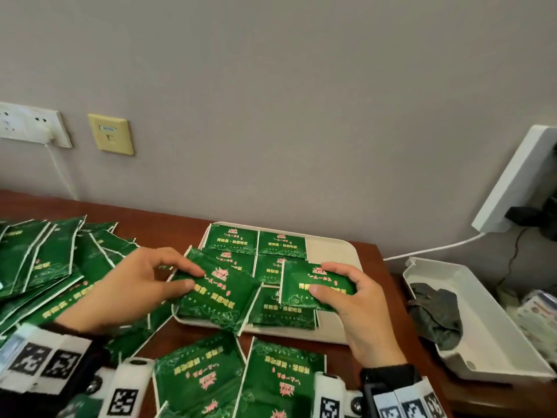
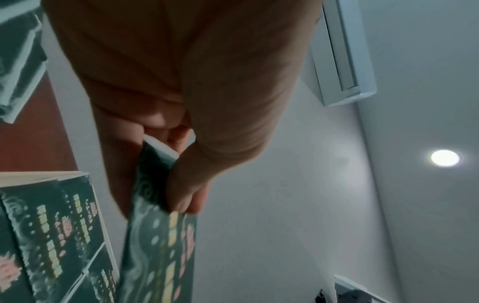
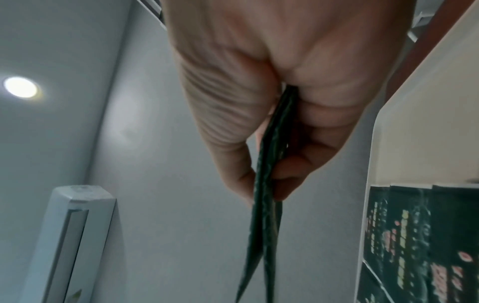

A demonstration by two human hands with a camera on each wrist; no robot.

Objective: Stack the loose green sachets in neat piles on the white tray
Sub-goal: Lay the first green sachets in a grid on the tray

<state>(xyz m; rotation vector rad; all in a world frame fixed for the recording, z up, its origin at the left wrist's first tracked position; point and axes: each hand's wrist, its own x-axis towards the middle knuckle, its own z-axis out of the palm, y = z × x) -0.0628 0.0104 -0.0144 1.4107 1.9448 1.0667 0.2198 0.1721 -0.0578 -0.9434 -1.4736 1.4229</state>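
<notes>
The white tray lies on the brown table with several green sachets laid flat on it in rows. Over the tray's near left corner my left hand pinches a green sachet between thumb and fingers; the left wrist view shows that sachet edge-on under the thumb. My right hand holds a thin bundle of sachets above the tray's middle, seen as two dark edges in the right wrist view. Loose sachets cover the table to the left and the near edge.
A white plastic container with dark cloth inside stands right of the tray. A white power strip leans on the wall at the right with a cable trailing down. Wall sockets sit at the far left.
</notes>
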